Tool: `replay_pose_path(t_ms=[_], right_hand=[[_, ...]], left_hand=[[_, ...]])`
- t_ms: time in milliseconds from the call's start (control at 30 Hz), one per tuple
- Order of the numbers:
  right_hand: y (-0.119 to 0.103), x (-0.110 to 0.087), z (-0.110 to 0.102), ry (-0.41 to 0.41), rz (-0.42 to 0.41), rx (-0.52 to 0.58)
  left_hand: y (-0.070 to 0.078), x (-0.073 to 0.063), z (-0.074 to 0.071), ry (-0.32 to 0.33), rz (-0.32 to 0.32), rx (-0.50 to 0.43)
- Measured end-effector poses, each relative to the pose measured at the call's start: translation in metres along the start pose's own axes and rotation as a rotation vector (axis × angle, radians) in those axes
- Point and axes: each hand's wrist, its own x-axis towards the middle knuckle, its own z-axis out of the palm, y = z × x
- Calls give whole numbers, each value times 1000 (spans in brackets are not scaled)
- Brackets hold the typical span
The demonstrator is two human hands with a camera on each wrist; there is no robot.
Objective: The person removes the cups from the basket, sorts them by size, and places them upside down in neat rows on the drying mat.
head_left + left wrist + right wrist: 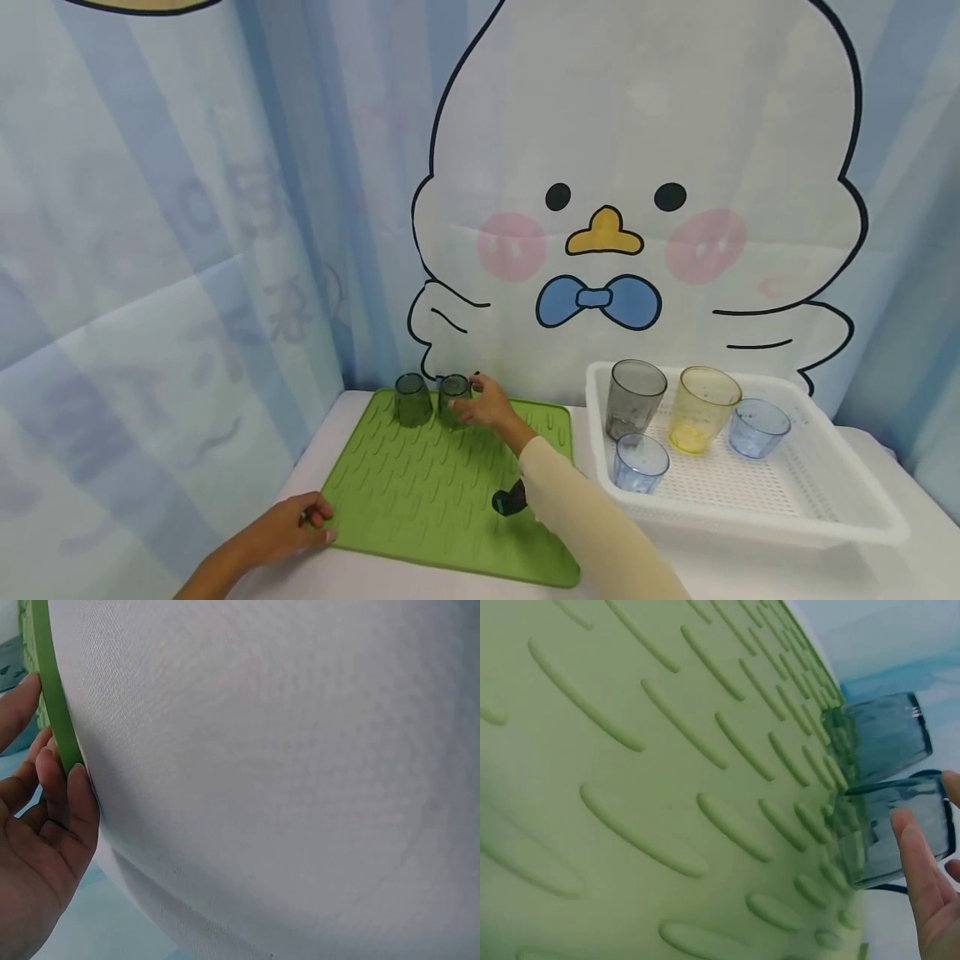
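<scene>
Two dark grey glasses stand side by side on the back left of a green ribbed drying mat (427, 500). My right hand (495, 408) holds the right-hand glass (452, 387), thumb and fingers around its sides. The other dark glass (412, 402) stands just left of it, a narrow gap between them in the head view. In the right wrist view, one finger lies across the held glass (866, 847). At the mat's front left corner, my left hand (285, 527) pinches the mat edge (56, 697) between thumb and bent fingers.
A white plastic basket (855, 517) stands right of the mat. In it are a tall grey glass (636, 396), a yellow glass (703, 408) and two small blue glasses (759, 429). A printed curtain (600, 358) hangs close behind the mat. White cloth (262, 765) covers the table.
</scene>
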Motion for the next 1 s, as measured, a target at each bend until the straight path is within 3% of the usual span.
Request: replay_pose_path(t_ms=[233, 467, 800, 1000], right_hand=[[-13, -12, -11, -15, 12, -54], [-33, -41, -30, -49, -20, -153], [-57, -93, -83, -162, -129, -255], [-58, -124, -115, -279, -201, -301]], left_hand=[[0, 1, 1, -11, 8, -4], [-1, 1, 1, -2, 24, 10], [-2, 4, -1, -31, 37, -7], [-3, 4, -2, -57, 50, -9]])
